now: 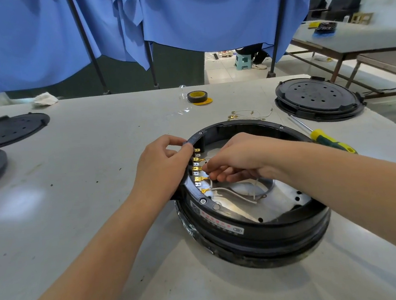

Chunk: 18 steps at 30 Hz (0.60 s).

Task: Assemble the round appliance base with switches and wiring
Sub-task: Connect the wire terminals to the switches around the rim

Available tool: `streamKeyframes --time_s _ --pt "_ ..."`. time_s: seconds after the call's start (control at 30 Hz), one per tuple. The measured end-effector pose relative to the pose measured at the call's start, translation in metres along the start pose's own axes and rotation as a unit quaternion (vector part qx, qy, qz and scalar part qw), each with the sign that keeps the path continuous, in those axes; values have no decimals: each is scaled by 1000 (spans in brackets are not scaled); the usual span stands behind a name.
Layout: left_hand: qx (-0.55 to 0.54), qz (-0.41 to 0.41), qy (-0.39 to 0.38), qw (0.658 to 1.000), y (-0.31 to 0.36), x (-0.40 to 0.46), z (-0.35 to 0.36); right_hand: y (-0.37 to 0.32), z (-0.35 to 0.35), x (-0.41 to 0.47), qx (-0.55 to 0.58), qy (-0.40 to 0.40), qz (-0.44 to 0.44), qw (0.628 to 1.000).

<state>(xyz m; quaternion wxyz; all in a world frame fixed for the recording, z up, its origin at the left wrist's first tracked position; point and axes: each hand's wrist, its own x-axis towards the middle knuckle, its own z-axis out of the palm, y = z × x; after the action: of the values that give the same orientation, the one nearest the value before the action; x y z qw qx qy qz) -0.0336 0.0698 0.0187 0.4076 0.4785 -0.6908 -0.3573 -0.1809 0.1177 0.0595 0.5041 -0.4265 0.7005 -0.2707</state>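
— So, what's on the grey worktable (86, 186)?

— Black round base (254, 229) near the front; left hand (166, 163) pinches its rim, right hand (239, 160) reaches inside, fingertips closed on a brass terminal (205, 178) by the white wire (233, 192).

— And around it?

— Tape roll (197, 97), yellow-handled screwdriver (325, 137), black lids (316, 97) at both sides. Blue curtains (177, 12) hang behind; another table (356, 38) stands to the right.
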Motion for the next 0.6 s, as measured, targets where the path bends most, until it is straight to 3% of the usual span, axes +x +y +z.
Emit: streamKeyframes --time_s 0.6 --pt "9 2 -5 1000 3 0 0 -2 6 -3 8 17 -6 1000"
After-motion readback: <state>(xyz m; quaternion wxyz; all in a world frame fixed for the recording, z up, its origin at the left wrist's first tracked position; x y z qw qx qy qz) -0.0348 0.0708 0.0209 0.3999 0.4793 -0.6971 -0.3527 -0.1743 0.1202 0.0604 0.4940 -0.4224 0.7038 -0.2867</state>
